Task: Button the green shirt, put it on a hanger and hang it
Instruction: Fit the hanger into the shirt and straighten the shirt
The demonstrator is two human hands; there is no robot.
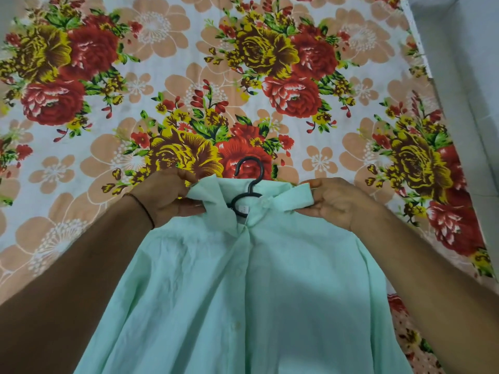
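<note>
The pale mint-green cotton shirt ran from its far collar down to the near edge, over the floral bedsheet. The black plastic hanger hook stuck out beyond the collar, midway between the hands. The left hand pinched the left collar tip and the right hand gripped the right.

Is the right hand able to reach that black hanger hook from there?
Probably yes: the hanger hook pokes out uncovered close beside the right hand, which pinches the collar.
</note>
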